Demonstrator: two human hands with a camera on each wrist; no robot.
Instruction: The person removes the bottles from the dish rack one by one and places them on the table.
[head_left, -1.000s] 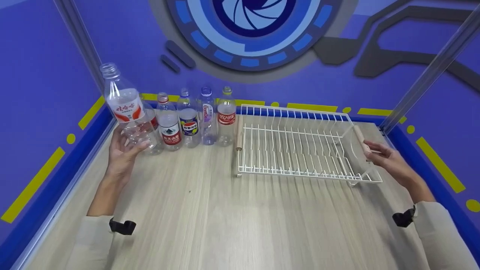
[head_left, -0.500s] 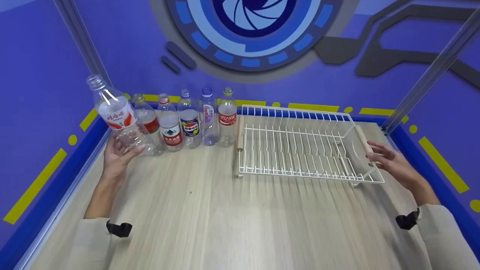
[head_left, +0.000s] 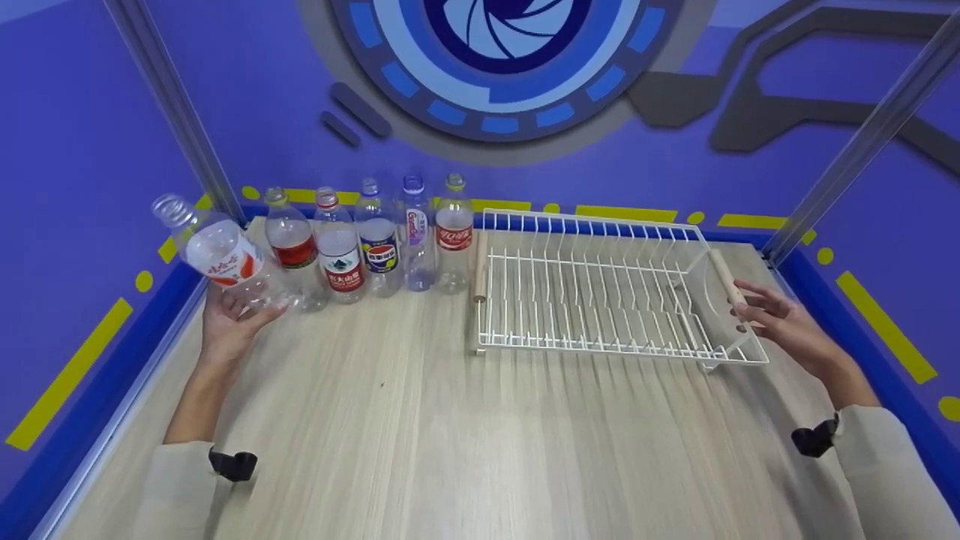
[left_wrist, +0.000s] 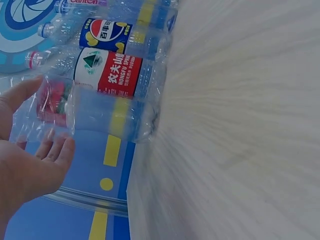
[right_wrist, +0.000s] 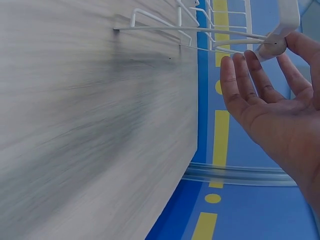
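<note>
My left hand (head_left: pixel 229 330) holds a large clear plastic bottle (head_left: pixel 225 259) near its base, thumb in front and fingers behind. The bottle has a white label with red and orange print, no cap, and leans to the left. In the left wrist view, its base shows between thumb and fingers of the left hand (left_wrist: pixel 30 155). On the right, my right hand (head_left: pixel 784 319) grips the wooden handle (head_left: pixel 726 277) of a white wire dish rack (head_left: pixel 592 300). The right wrist view has this hand (right_wrist: pixel 270 100) at the handle's end, thumb and fingers on opposite sides.
Several upright empty bottles line the back left: a red-labelled one (head_left: pixel 295 255), a red-and-white one (head_left: pixel 343 270), a Pepsi bottle (head_left: pixel 379 255), a purple-tinted one (head_left: pixel 416 232) and a Coca-Cola bottle (head_left: pixel 454 236). Blue walls enclose the wood-grain table (head_left: pixel 450 435).
My left hand has moved left and slightly down, and its bottle leans further left and sits lower, uncovering the red-labelled bottle. The right hand stays at the rack's handle.
</note>
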